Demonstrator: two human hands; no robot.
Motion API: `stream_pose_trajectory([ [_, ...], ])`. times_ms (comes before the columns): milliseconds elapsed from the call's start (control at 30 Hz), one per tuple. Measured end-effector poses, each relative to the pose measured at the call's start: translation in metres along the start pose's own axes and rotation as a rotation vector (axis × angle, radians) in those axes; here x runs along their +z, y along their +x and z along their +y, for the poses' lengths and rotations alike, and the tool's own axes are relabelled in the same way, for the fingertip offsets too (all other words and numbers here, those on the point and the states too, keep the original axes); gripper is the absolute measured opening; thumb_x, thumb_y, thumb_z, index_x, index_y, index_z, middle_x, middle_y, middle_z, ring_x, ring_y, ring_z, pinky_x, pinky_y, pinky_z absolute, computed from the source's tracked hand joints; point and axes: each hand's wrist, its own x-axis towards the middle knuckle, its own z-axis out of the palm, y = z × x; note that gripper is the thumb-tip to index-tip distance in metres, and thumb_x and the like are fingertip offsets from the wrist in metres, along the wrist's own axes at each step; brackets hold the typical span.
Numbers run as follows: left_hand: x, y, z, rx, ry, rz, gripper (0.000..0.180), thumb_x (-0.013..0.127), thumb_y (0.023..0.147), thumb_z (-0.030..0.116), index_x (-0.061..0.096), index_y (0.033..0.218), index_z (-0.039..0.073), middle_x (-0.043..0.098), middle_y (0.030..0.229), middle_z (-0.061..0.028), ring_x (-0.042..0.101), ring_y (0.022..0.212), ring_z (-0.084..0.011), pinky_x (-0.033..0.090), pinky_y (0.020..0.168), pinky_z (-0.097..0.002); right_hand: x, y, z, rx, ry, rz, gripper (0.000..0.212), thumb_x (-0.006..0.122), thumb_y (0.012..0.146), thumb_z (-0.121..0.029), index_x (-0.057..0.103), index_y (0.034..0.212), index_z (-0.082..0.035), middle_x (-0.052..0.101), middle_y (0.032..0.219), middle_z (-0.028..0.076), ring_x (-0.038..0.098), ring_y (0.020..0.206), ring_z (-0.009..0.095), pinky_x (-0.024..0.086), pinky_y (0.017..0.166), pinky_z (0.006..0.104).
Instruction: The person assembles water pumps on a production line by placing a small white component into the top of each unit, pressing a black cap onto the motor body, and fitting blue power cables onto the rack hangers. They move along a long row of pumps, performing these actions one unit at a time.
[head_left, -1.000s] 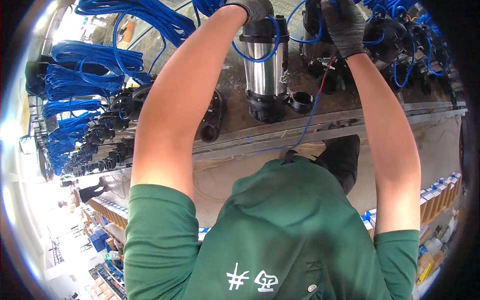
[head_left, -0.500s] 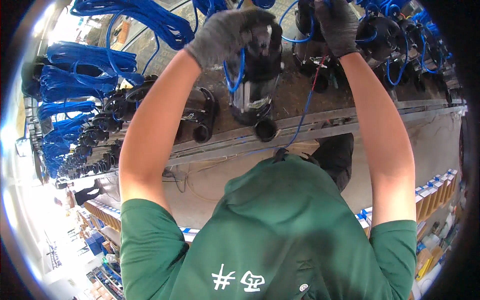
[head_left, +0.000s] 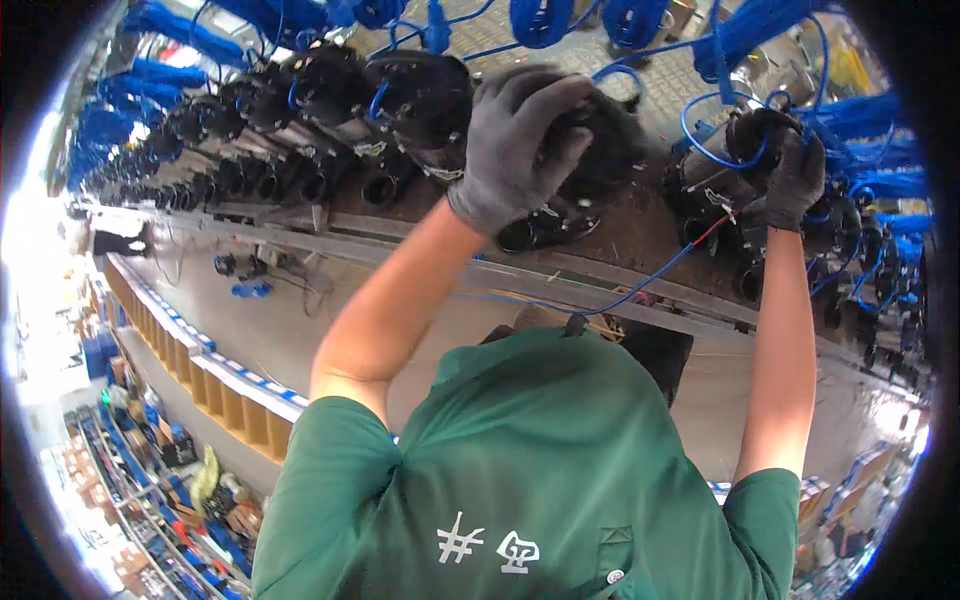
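Observation:
My gloved left hand (head_left: 515,145) grips the top of a black cylindrical pump (head_left: 608,150), whose upper part is smeared by motion and leans toward me. To its right, my gloved right hand (head_left: 797,182) has its fingers curled over the top edge of another pump (head_left: 708,172), which has a dark metallic body and a blue cable looping from its top. A thin blue lead (head_left: 640,288) with a red end rises from the bench's front edge to beside my right hand; whether the fingers touch it, I cannot tell.
Rows of similar black pumps (head_left: 335,85) stand along the bench (head_left: 640,225) on both sides. Coiled blue cables (head_left: 540,22) lie behind them. Below the bench edge, a line of cardboard boxes (head_left: 225,390) runs across the floor. A person's legs (head_left: 120,243) show far left.
The view has swung, and more pumps show on the left. The pump under my left hand has gone from nearly upright to tilted. My right hand has come lower over its pump.

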Motion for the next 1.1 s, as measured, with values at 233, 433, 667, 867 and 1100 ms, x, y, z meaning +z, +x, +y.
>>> stream_pose_trajectory([
  [233, 0.056, -0.152, 0.018, -0.488, -0.042, 0.132, 0.097, 0.091, 0.063, 0.031, 0.040, 0.142, 0.005, 0.047, 0.131, -0.0195, 0.048, 0.119, -0.0361, 0.043, 0.101, -0.0466, -0.005, 0.015, 0.038, -0.330, -0.221, 0.069, 0.027, 0.069, 0.093, -0.029, 0.068, 0.099, -0.003, 0.070, 0.093, 0.012, 0.063, 0.081, 0.022, 0.049, 0.075, 0.0358],
  [433, 0.090, -0.153, 0.014, -0.724, -0.217, -0.025, 0.113, 0.094, 0.059, 0.036, 0.028, 0.146, 0.007, 0.045, 0.133, -0.0184, 0.046, 0.121, -0.0368, 0.042, 0.104, -0.0446, -0.002, 0.012, 0.014, 0.009, 0.496, 0.016, 0.022, 0.071, 0.092, -0.023, 0.068, 0.094, -0.001, 0.071, 0.091, 0.009, 0.063, 0.081, 0.018, 0.049, 0.075, 0.0335],
  [667, 0.087, -0.148, 0.007, -0.639, -0.209, -0.080, 0.107, 0.091, 0.061, 0.041, 0.032, 0.144, 0.008, 0.049, 0.133, -0.0152, 0.046, 0.122, -0.0336, 0.037, 0.106, -0.0452, -0.002, 0.017, 0.021, 0.035, 0.558, -0.001, 0.029, 0.073, 0.089, -0.030, 0.069, 0.094, -0.001, 0.070, 0.087, 0.012, 0.063, 0.080, 0.024, 0.049, 0.075, 0.0355],
  [867, 0.083, -0.145, 0.003, -0.594, -0.205, -0.117, 0.103, 0.089, 0.063, 0.046, 0.035, 0.142, 0.008, 0.053, 0.133, -0.0125, 0.046, 0.123, -0.0309, 0.033, 0.108, -0.0457, -0.010, 0.016, 0.022, -0.100, 0.334, -0.097, 0.020, 0.070, 0.089, -0.027, 0.071, 0.098, -0.008, 0.070, 0.094, 0.014, 0.065, 0.085, 0.029, 0.050, 0.079, 0.0390],
  [1100, 0.080, -0.142, -0.006, -0.560, -0.200, -0.128, 0.099, 0.087, 0.065, 0.051, 0.039, 0.140, 0.008, 0.057, 0.132, -0.0093, 0.046, 0.124, -0.0276, 0.028, 0.110, -0.0463, 0.004, -0.014, -0.082, -0.973, -0.695, -0.242, 0.023, 0.065, 0.091, -0.024, 0.071, 0.108, -0.010, 0.070, 0.108, 0.013, 0.062, 0.107, 0.033, 0.050, 0.094, 0.0396],
])
